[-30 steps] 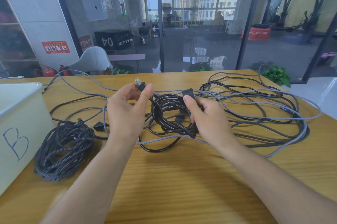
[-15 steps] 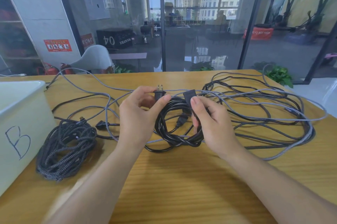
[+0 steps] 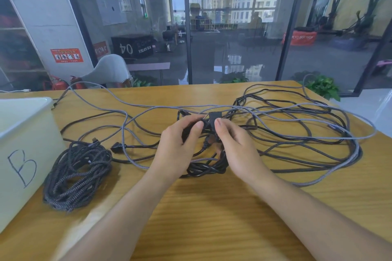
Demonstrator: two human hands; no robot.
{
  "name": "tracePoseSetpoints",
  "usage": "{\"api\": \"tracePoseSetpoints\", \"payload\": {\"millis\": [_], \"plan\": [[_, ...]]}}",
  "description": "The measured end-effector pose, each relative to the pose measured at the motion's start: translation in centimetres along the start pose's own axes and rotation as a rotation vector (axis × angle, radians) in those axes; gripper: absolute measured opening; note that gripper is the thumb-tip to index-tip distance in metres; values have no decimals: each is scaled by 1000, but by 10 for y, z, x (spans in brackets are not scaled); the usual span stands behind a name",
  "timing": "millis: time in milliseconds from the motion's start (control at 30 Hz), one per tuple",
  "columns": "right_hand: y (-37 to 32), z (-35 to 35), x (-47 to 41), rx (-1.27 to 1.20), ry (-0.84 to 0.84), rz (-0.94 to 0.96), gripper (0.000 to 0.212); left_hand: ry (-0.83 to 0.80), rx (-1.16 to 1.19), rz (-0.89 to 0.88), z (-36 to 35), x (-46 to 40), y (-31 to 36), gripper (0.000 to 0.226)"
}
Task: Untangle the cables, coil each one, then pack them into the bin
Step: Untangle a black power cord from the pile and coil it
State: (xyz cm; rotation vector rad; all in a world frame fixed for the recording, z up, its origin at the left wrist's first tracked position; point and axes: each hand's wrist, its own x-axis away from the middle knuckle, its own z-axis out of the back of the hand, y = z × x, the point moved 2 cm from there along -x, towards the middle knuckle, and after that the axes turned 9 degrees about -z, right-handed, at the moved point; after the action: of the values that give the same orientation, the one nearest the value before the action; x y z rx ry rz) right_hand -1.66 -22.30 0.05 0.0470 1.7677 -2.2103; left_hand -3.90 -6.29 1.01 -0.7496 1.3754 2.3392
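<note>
1. Gripping the black cable coil [image 3: 209, 167] with both hands at the table's centre: my left hand [image 3: 178, 150] is curled around its upper loops, and my right hand [image 3: 235, 146] pinches the strand just below the black plug [image 3: 215, 116] at 12 o'clock of the coil.
2. The loops could spring apart if either grip slackens, since I judge nothing ties them yet.
3. A grey cable [image 3: 297, 121] runs across and seemingly through the coil; lifting now might drag it along and tighten the snarl at 3 o'clock.
4. The loose black cable tangle [image 3: 275, 141] also lies there, touching the grey one, not yet coiled.
5. A finished braided coil [image 3: 78, 175] sits at 9 o'clock, just beside the white bin [image 3: 25, 133] marked B at the table's left edge.
6. That braided coil stands between my hands and the bin, so I would carry over it.
</note>
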Motion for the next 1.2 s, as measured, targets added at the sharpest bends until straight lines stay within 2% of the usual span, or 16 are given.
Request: {"api": "tracePoseSetpoints", "payload": {"millis": [200, 267, 367, 567, 800, 867, 1000, 1133, 1200], "plan": [[-19, 0, 6, 106, 147, 77, 47, 75, 3, -19, 1, 1, 20, 23], [-20, 0, 8, 92, 136, 61, 50, 60, -14, -2, 4, 6, 25, 22], [-15, -13, 13, 112, 34, -4, 54, -4, -71, 73, 17, 20, 25, 22], [-19, -54, 28, 237, -237, -84, 60, 4, -152, 181, 65, 61, 14, 23], [-33, -102, 45, 361, -356, -91, 56, 30, -235, 259, 109, 100, 10, 22], [-32, -113, 51, 423, -370, -99, 59, 10, -319, 262, 119, 111, 6, 27], [-27, -127, 64, 576, -392, -41, 36, -71, -386, 296, 129, 134, 4, 41], [-27, -124, 74, 646, -321, 47, 54, -22, -453, 214, 136, 151, 19, 57], [-25, -121, 82, 604, -360, 96, 57, -36, -472, 169, 133, 159, 24, 69]]}}
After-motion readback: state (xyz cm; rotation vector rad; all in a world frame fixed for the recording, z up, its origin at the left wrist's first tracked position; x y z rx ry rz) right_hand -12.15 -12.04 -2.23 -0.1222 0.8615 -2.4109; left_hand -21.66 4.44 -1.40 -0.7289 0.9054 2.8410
